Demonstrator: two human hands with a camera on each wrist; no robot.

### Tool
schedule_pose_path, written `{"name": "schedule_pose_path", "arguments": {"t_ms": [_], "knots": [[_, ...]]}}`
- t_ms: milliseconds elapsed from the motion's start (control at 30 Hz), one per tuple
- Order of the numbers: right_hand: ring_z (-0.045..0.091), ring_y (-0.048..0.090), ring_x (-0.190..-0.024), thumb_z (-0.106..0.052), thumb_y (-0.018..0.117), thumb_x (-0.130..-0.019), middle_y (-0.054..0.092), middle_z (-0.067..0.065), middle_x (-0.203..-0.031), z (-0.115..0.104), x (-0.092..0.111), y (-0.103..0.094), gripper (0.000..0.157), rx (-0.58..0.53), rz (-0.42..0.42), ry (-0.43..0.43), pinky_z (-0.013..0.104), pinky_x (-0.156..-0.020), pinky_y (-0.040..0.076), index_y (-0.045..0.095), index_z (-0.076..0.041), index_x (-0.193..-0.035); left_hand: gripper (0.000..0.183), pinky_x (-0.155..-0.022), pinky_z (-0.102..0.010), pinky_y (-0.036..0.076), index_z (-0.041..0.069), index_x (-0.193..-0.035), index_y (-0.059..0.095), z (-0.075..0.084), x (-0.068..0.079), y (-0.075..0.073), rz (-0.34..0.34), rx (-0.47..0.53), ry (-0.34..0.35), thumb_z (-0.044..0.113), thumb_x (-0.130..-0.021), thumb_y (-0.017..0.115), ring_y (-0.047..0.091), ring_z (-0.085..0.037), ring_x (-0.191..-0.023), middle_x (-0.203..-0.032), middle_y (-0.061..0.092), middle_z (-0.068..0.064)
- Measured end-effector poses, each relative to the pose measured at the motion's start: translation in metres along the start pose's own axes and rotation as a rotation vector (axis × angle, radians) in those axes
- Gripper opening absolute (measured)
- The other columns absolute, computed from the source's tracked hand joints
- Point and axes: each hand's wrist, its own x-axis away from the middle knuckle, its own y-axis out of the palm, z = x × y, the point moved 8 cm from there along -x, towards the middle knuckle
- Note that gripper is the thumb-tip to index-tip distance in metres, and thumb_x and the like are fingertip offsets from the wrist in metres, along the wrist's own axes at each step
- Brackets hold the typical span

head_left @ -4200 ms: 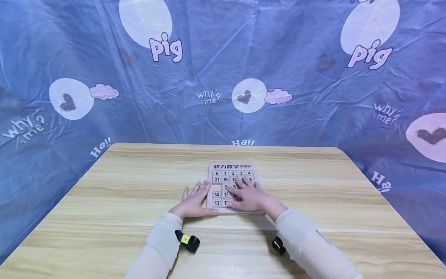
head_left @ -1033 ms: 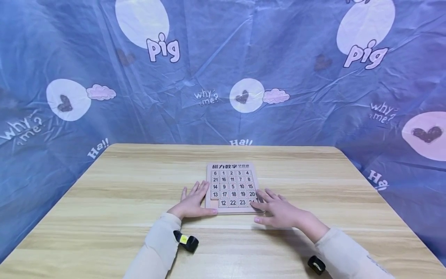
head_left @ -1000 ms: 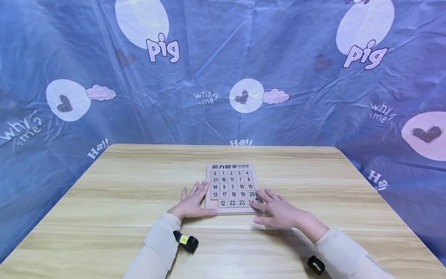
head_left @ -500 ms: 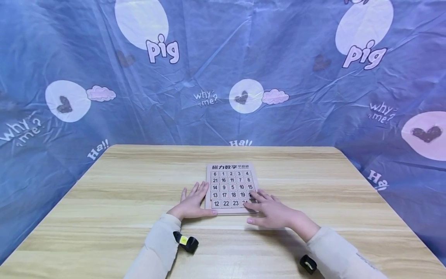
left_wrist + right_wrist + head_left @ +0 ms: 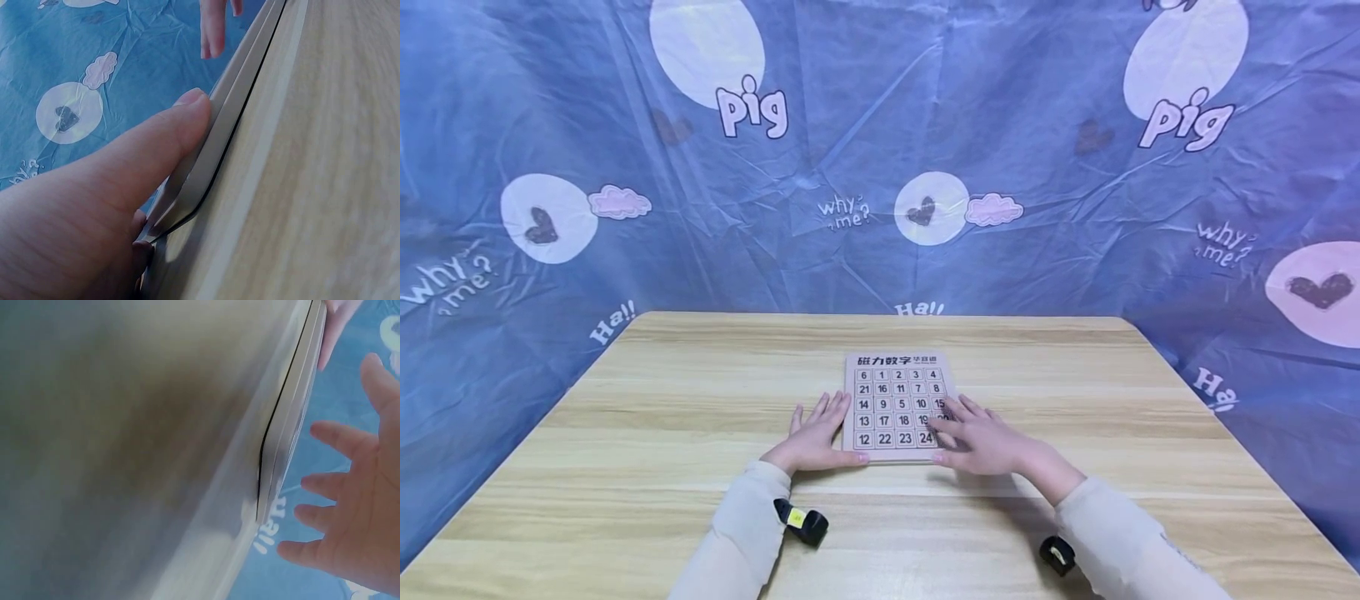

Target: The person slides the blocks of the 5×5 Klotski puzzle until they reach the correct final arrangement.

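A number sliding puzzle (image 5: 895,456) lies flat on the table, its numbered tiles in rows under a printed heading. My left hand (image 5: 816,442) rests at its lower left corner, fingers straight along the left side and thumb on the front edge. The left wrist view shows that thumb (image 5: 169,128) against the puzzle's rim. Over the right side, my right hand (image 5: 988,437) is spread, fingertips overlapping the tiles 15 and 20. Tile 24 (image 5: 926,439) shows beside it; the lower right corner is partly hidden. In the right wrist view the fingers (image 5: 331,486) are extended, holding nothing.
The wooden table (image 5: 700,375) extends around the puzzle on all sides. A blue printed cloth (image 5: 850,267) hangs behind the far edge and at both sides. Black wrist cameras (image 5: 805,525) sit on the sleeves.
Tiles 14 and 13 have shifted up on the left, then the bottom row slid left, filling the lower left gap. My right hand moved right off the tiles, then back left; the left stayed.
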Motion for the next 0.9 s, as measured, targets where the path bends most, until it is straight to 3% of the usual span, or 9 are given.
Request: {"name": "schedule_pose_path", "arguments": {"t_ms": [367, 900], "knots": [[0.046, 0.013, -0.121, -0.053, 0.045, -0.082, 0.019, 0.023, -0.137, 0.029, -0.017, -0.001, 0.068, 0.004, -0.03, 0.146, 0.064, -0.09, 0.012, 0.035, -0.008, -0.132, 0.101, -0.095, -0.052, -0.01, 0.008, -0.139, 0.013, -0.002, -0.002, 0.002, 0.003, -0.016, -0.004, 0.065, -0.066, 0.055, 0.0, -0.028, -0.128, -0.142, 0.009, -0.01], [0.046, 0.013, -0.121, -0.054, 0.045, -0.081, 0.02, 0.023, -0.137, 0.029, -0.016, 0.002, 0.07, -0.003, -0.041, 0.161, 0.063, -0.09, 0.013, 0.035, -0.008, -0.132, 0.101, -0.095, -0.051, -0.01, 0.008, -0.139, 0.013, -0.002, -0.002, 0.001, 0.0, -0.017, -0.006, 0.065, -0.066, 0.055, 0.0, -0.027, -0.128, -0.142, 0.008, -0.009]]}}
